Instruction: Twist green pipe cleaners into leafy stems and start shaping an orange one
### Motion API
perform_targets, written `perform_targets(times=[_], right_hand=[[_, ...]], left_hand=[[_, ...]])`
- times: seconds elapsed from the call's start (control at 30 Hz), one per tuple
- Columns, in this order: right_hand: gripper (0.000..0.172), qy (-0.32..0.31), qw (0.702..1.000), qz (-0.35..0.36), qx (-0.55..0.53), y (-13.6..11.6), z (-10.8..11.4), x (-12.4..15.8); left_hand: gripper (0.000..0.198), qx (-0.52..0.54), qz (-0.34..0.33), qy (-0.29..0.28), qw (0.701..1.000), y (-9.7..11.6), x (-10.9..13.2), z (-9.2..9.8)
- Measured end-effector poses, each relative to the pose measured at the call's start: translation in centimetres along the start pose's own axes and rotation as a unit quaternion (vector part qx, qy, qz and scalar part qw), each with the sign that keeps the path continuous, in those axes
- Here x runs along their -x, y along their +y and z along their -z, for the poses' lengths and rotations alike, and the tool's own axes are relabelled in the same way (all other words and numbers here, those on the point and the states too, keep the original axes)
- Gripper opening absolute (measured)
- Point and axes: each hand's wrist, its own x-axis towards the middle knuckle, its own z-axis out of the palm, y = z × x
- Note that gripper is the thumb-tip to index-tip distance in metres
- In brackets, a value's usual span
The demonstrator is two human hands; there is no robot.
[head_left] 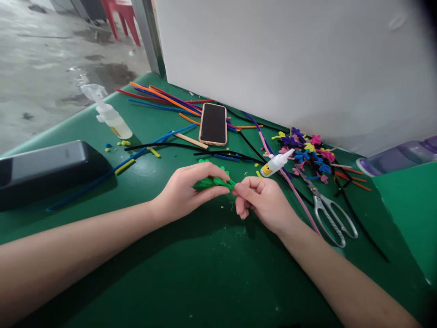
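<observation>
A bunch of looped green pipe cleaners is held just above the table. My left hand curls around it, thumb below and fingers above, partly covering the loops. At the bunch's right end, my right hand pinches the stems between thumb and forefinger, its other fingers curled in. Beyond my right hand lies a small glue bottle with a white tip and yellow label. To its right are scissors with grey handles, their blades pointing to a pile of pipe-cleaner flowers in several colours.
The green table also carries a phone, loose pipe cleaners, a wooden stick and a clear pump bottle. A black case lies left. A white panel stands behind, with a purple-tinted bottle at right.
</observation>
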Motion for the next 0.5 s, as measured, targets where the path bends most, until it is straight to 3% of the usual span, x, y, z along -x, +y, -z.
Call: perform_targets(times=[0.1,0.2,0.37,0.43,0.5], right_hand=[[0.020,0.096,0.975,0.146,0.134,-0.3,-0.2,0.3],[0.013,0.156,0.910,0.272,0.271,0.0,-0.1,0.5],[0.006,0.129,0.734,0.436,0.505,1.0,0.7,0.4],[0.006,0.117,0.701,0.453,0.538,1.3,1.0,0.3],[0.006,0.116,0.696,0.450,0.546,1.4,1.1,0.2]], left_hand=[[0.038,0.101,0.064,0.051,0.991,-0.1,0.1,-0.2],[0.034,0.153,0.128,0.068,0.978,-0.1,0.0,-0.1],[0.037,0.115,0.216,-0.004,0.970,0.4,-0.2,0.2],[0.031,0.092,0.219,-0.014,0.971,0.6,-0.3,0.2],[0.029,0.073,0.216,-0.019,0.973,0.7,-0.3,0.1]])
